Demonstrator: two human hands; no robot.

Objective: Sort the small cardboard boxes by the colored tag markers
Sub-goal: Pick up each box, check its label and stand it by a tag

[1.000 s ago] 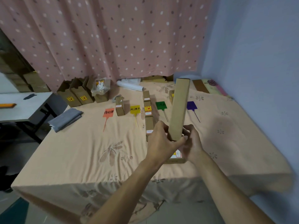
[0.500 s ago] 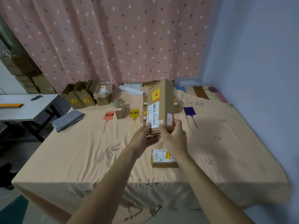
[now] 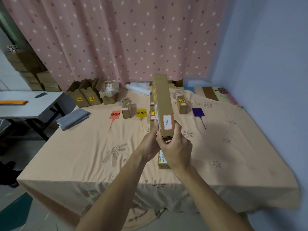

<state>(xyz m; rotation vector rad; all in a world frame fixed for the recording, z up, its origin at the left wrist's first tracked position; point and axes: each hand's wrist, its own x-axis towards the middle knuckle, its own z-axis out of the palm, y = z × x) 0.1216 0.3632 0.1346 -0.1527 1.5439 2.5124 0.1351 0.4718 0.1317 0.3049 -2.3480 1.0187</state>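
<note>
I hold a tall cardboard box (image 3: 162, 99) upright above the table, with my left hand (image 3: 150, 142) and my right hand (image 3: 176, 145) both gripping its lower end. A red-bordered white label faces me on its narrow side. Another box (image 3: 162, 161) lies flat under my right hand. On the peach cloth lie an orange tag (image 3: 115, 114), a yellow tag (image 3: 141, 113) and a purple tag (image 3: 198, 112). A small box (image 3: 126, 109) stands between the orange and yellow tags, and another (image 3: 182, 104) left of the purple tag. The held box hides the green tag.
Open cartons (image 3: 84, 95) and a plastic-wrapped carton (image 3: 109, 93) line the table's back left. A white roll (image 3: 138, 90) lies behind. A folded grey cloth (image 3: 73, 118) sits at the left edge. A grey side table (image 3: 30, 104) stands to the left, the blue wall to the right.
I have turned the held box in my hands, from its broad barcode face to the narrow side with the red-bordered label. It stays raised over the table.
</note>
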